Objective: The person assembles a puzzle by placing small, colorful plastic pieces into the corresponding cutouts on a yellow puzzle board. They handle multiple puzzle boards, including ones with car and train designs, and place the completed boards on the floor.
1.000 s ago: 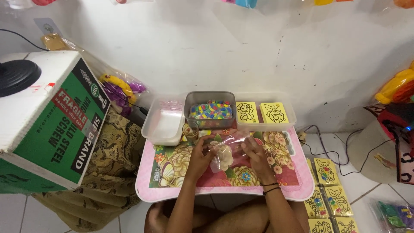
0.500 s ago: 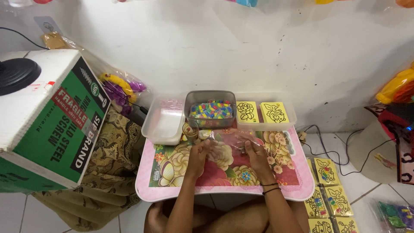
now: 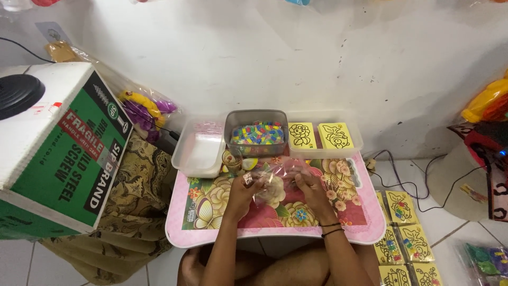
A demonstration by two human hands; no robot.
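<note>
Both hands — left hand (image 3: pixel 247 186), right hand (image 3: pixel 308 185) — are pinched on a small clear plastic bag (image 3: pixel 278 177), held between them just above the pink floral tabletop (image 3: pixel 211 212). Just behind stands a grey plastic tub of multicoloured beads (image 3: pixel 257 132).

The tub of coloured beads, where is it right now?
In the head view, the grey tub of coloured beads sits at the far edge of the pink tray table, between an empty clear tub and the yellow picture cards.
</note>
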